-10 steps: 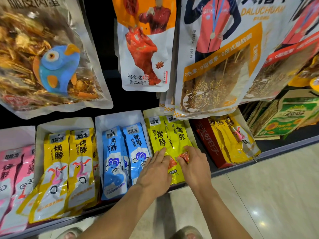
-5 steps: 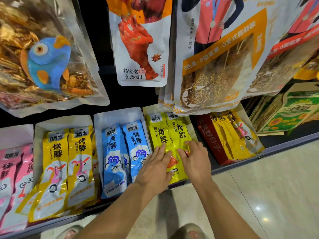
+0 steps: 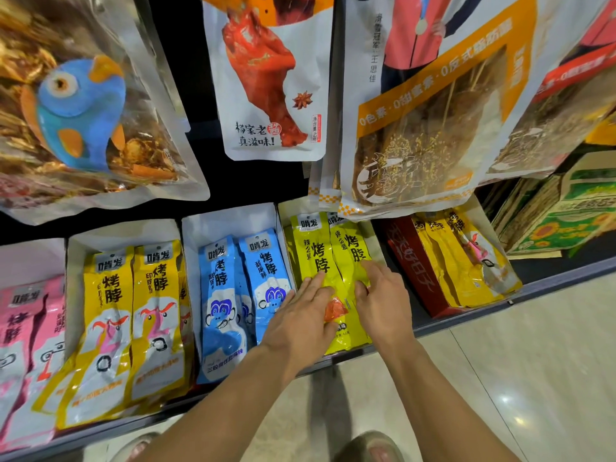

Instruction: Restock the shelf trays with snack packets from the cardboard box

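Note:
Lime-yellow snack packets (image 3: 328, 258) lie in a white shelf tray (image 3: 286, 211) near the middle of the low shelf. My left hand (image 3: 300, 318) lies flat on the left packet with its fingers straight. My right hand (image 3: 383, 301) rests on the right packet, fingers stretched over it. Both hands press down on the packets and cover their lower halves. No cardboard box of stock is in view.
Neighbouring trays hold blue packets (image 3: 243, 291), yellow packets (image 3: 133, 315) and pink packets (image 3: 26, 331). A red box (image 3: 413, 271) with yellow packets stands to the right, green cartons (image 3: 566, 215) beyond. Large snack bags (image 3: 416, 128) hang above. Tiled floor (image 3: 500, 378) lies below the shelf edge.
Both hands have stayed on the lime-yellow packets, sliding slightly up them. The view has tilted down a little and moved closer.

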